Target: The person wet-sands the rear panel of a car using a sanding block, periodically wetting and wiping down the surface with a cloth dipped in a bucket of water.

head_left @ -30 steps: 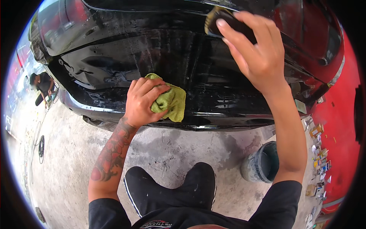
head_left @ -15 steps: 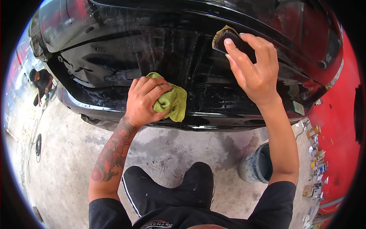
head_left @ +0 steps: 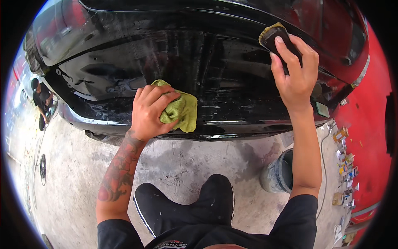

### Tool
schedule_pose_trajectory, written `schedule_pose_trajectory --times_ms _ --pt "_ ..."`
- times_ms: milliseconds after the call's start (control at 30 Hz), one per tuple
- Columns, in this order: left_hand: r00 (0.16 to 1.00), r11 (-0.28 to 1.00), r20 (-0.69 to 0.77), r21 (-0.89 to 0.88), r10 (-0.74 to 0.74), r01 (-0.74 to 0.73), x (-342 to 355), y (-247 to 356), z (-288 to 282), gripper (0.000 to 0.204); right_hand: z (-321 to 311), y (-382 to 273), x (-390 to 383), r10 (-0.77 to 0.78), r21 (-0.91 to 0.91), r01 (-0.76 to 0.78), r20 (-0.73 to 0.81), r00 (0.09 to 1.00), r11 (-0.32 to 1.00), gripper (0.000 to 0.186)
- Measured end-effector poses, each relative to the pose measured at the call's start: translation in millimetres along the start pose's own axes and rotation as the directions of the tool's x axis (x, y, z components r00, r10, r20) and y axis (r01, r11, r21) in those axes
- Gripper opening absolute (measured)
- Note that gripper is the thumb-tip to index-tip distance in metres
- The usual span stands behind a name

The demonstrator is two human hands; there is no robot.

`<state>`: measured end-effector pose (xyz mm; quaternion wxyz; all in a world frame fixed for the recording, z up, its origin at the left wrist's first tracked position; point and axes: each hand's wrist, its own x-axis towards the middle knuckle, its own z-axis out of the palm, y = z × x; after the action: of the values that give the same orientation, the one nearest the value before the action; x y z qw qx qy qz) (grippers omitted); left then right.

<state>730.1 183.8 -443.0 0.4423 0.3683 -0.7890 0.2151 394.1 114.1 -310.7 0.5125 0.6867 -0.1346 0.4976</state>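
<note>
Before me is the wet, glossy black rear end of a car (head_left: 224,91), with water drops and streaks on the panel. My left hand (head_left: 151,108) grips a bunched yellow-green cloth (head_left: 185,111) against the panel near its lower edge. Higher up and to the right, my right hand (head_left: 296,68) is closed around a dark sanding block (head_left: 271,38). A yellowish edge of sandpaper shows along the block's far left side. The block's underside, facing the car, is hidden.
A grey bucket (head_left: 275,172) stands on the concrete floor (head_left: 166,162) beside my right arm. Several cans and boxes (head_left: 344,170) line the red wall (head_left: 369,124). A pale green rectangular piece (head_left: 322,109) lies on the bumper's right. Far left, another person (head_left: 42,101) crouches near a coiled hose (head_left: 42,166).
My right hand has slid the sanding block to the right and slightly up the panel. My left hand stays on the cloth at nearly the same spot.
</note>
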Motion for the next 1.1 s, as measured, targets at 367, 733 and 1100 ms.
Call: schedule_pose_trajectory --times_ms 367,733,1100 --pt "1.000 1.000 0.007 0.002 -0.014 0.014 -4 -3 -4 0.046 31 -49 48 -0.072 0.099 0.071 0.002 0.997 0.993 0.043" --pt "1.000 1.000 0.019 0.015 -0.011 0.010 0 1 -4 0.044 23 -61 63 -0.043 0.125 0.031 0.095 0.995 0.992 0.053" --pt "1.000 1.000 0.010 0.014 -0.004 0.004 2 2 -1 0.044 20 -42 41 0.009 0.095 -0.009 0.005 1.000 0.995 0.046"
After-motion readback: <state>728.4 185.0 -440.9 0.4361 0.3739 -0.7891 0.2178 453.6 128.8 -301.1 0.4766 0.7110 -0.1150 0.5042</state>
